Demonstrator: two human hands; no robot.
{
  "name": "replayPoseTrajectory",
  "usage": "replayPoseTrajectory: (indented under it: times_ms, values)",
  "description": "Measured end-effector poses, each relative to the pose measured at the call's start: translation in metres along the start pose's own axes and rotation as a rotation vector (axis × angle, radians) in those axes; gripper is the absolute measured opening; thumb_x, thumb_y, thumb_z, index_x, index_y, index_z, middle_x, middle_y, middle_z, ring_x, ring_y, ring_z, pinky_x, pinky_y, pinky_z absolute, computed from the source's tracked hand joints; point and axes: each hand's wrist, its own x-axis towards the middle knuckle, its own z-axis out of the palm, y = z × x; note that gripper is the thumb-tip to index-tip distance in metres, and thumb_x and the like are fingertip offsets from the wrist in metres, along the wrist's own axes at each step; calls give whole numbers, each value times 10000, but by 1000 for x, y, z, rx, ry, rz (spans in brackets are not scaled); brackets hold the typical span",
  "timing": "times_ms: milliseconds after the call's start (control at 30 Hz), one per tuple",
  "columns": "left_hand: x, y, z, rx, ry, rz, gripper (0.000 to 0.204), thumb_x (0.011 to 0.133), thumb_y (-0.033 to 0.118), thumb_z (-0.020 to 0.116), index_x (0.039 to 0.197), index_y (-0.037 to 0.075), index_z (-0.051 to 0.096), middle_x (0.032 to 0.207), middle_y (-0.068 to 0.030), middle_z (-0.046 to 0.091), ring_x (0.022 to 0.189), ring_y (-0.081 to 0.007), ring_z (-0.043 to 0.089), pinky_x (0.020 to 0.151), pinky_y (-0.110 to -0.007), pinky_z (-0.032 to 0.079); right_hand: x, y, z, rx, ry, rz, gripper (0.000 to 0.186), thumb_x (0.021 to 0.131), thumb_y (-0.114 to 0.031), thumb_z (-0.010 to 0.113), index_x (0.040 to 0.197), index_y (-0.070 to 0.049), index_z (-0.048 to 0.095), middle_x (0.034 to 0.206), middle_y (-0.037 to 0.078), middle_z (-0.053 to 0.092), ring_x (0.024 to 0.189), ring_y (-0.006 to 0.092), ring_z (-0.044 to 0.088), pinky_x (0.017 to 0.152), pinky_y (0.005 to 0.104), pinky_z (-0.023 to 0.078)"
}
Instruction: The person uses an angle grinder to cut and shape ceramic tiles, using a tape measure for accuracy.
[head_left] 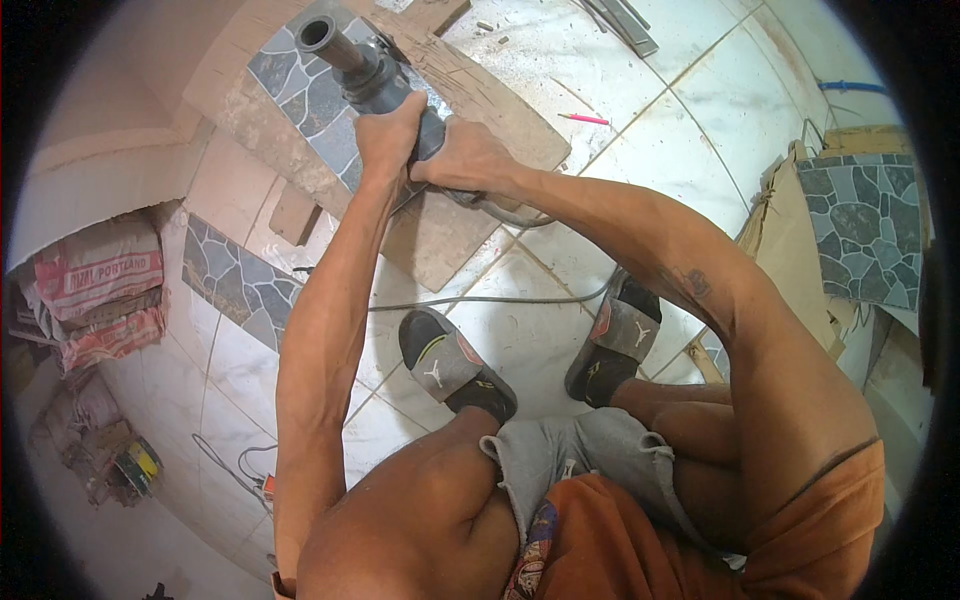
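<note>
A dark grey corded power tool (380, 88), with a hollow round tube at its far end, is held over a stone-patterned tile (318, 120). My left hand (388, 137) wraps round the middle of its body. Just behind, on the right, my right hand (466, 157) grips the rear of the body, and the two hands nearly touch. The tile lies on a worn brown board (520, 125) on the floor. My hands and the tool hide part of the tile, and the tool's working end cannot be made out.
A cord (470, 300) crosses the floor by my sandals (455, 360). Another patterned tile (235, 275) and a small brown block (295, 212) lie left. A pink pencil (584, 119) and metal strips (622, 22) lie beyond. Bags (100, 270) stand left; a tile stack (860, 225) stands right.
</note>
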Motion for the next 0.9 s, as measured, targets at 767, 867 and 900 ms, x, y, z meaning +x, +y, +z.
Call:
replayPoseTrajectory:
  times_ms: [767,867,900]
  values:
    - [-17,-2,4,-60,-21,12,363,723,242,764,840,-92,684,831,-128,686,710,-184,635,665,-339,504,-16,1,-2,-16,12,2,745,612,-425,732,1079,137,586,985,291,669,937,403,664,835,404,527]
    - [-17,-8,5,-96,-16,32,365,725,247,763,840,-91,685,827,-127,686,713,-187,635,671,-342,505,-19,0,-3,-5,-11,3,779,615,-431,731,1118,140,563,1020,296,662,964,403,657,851,404,522]
    - [-17,-8,5,-68,-10,48,351,736,242,757,844,-85,688,826,-120,687,707,-184,632,667,-345,506,-21,1,-3,0,-11,2,775,618,-436,729,1116,135,568,1025,297,661,970,399,657,858,400,520]
